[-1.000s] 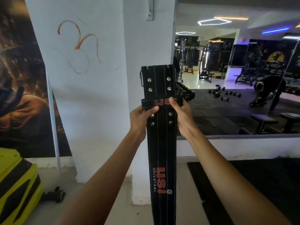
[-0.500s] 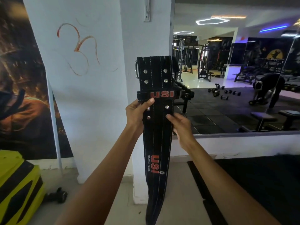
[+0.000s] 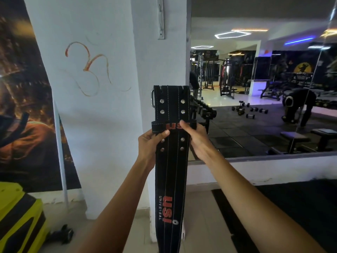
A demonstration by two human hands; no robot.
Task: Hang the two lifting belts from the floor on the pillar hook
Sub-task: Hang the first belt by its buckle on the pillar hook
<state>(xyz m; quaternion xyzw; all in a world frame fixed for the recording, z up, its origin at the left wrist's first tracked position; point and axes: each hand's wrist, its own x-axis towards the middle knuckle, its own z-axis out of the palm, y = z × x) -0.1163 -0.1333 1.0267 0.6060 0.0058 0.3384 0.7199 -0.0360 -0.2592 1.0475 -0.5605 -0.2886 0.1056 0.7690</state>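
Your left hand (image 3: 152, 143) and right hand (image 3: 196, 138) are both raised in front of you, each gripping one edge of a black lifting belt (image 3: 171, 161) held upright between them. Your left thumb presses on the belt's front just under its narrow keeper loop (image 3: 158, 126), while your right fingers curl around the opposite edge with the thumb touching the red lettering on that loop. Above your hands, the belt's top end shows two rows of silver rivets and a metal buckle (image 3: 151, 99) sticking out on its left side. Below your hands, the belt hangs straight down between your forearms, with white stitching and red "USI" letters near the bottom of the frame. Directly behind the belt stands a white pillar (image 3: 113, 125). High above your hands, a grey metal hook strip (image 3: 160, 19) is fixed vertically to the pillar, well apart from the belt's top. To the right of your right hand, a large wall mirror (image 3: 255, 88) reflects gym machines and dumbbells. Far below and left of your left hand sits a yellow and black object (image 3: 20, 221).
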